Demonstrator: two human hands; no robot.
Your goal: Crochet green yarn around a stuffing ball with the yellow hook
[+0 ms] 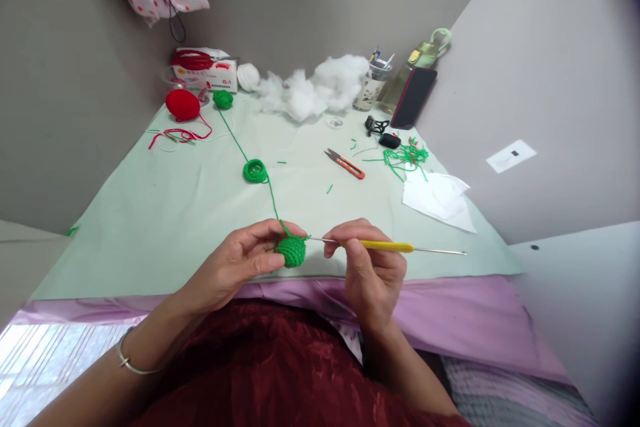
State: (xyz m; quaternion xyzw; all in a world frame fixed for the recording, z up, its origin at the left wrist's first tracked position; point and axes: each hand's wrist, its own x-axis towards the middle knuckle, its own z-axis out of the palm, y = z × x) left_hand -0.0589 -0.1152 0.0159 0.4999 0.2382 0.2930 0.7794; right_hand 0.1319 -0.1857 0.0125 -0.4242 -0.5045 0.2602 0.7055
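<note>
Left hand (246, 250) pinching crochet piece (293, 251) | right hand (374, 277) gripping hook (390, 246) | table edge (125, 295) near (snips (345, 164) well apart)

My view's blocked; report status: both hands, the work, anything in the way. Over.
Left hand holding green crochet piece. Right hand gripping yellow-handled hook, one end at the piece. Orange snips beyond, apart from both hands.

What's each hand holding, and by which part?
Left hand: green crochet piece, by its left side. Right hand: yellow hook, by the handle's left end.
</note>
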